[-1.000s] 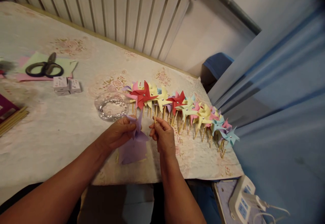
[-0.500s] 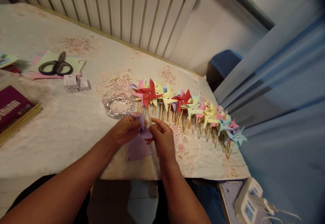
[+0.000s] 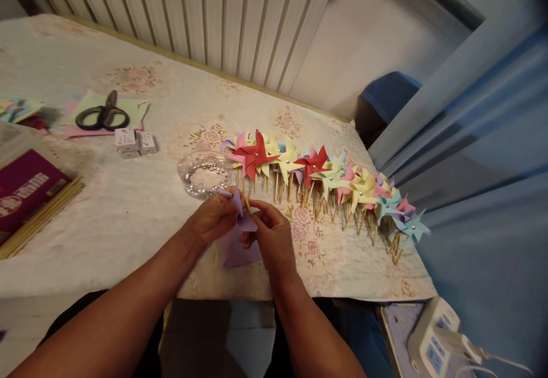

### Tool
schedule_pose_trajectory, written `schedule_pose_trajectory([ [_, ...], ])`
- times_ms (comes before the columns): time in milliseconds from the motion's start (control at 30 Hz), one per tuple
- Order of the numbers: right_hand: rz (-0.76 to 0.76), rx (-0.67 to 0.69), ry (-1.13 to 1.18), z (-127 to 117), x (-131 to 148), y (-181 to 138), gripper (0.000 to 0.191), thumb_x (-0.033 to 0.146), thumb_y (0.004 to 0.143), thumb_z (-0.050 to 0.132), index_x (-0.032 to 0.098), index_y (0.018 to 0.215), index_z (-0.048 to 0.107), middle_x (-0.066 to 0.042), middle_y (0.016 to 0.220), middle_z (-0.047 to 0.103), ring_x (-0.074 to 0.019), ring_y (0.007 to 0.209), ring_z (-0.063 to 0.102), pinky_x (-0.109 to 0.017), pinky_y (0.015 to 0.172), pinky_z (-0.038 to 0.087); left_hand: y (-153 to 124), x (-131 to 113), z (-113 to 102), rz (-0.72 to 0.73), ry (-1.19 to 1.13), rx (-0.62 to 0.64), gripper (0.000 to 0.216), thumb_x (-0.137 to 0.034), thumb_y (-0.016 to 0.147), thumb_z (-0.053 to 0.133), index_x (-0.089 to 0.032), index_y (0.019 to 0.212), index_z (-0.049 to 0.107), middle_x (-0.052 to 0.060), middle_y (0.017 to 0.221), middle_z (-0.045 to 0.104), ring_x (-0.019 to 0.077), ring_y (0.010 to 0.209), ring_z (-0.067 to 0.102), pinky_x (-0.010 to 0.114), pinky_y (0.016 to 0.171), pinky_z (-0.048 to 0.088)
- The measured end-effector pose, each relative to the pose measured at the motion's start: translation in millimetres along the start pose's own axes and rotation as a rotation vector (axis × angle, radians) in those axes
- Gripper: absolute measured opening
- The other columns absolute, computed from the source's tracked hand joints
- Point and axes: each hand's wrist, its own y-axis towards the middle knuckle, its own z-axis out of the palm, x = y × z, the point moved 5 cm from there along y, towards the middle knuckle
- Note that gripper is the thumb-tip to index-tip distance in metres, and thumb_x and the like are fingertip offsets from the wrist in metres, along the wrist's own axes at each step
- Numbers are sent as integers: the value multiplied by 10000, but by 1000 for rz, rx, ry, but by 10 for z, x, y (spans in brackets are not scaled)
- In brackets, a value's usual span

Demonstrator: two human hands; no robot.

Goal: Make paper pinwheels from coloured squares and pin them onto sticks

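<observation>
My left hand [image 3: 216, 216] pinches a folded purple paper pinwheel [image 3: 246, 222] above the front of the table. Close against it, my right hand [image 3: 273, 234] is closed around a thin wooden stick [image 3: 246, 201], whose tip shows beside the pinwheel. Fingers hide how stick and paper meet. Below both hands lies a flat purple sheet [image 3: 240, 250]. Just beyond my left hand sits a clear round dish [image 3: 188, 164] with a ring of small shiny pins [image 3: 205, 173]. A row of finished paper pinwheels [image 3: 314, 167] on sticks stretches off to the right.
At the left, dark-handled scissors [image 3: 103, 116] rest on coloured paper sheets [image 3: 137, 109], beside small white boxes [image 3: 136, 143]. Nearer are a purple packet [image 3: 29, 192] and a bundle of wooden sticks [image 3: 47, 215]. A power strip [image 3: 432, 338] lies beyond the right table edge.
The stick tip leans more toward the pinwheel, and my right hand has tilted slightly. The whole view has shifted a little, so the table things appear further right.
</observation>
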Motion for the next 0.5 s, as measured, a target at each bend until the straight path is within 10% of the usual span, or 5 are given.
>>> schedule_pose_trajectory([
  [500,-37,-18,-12,10,-14,-38,232,262,771,666,217,994,712,93,554,587,-44,370,452,-155,373,347,-8,-16,-73,9,-35,-189,361,-215,628,879,-154,671,526,-10,682,608,160,563,634,269,465,557],
])
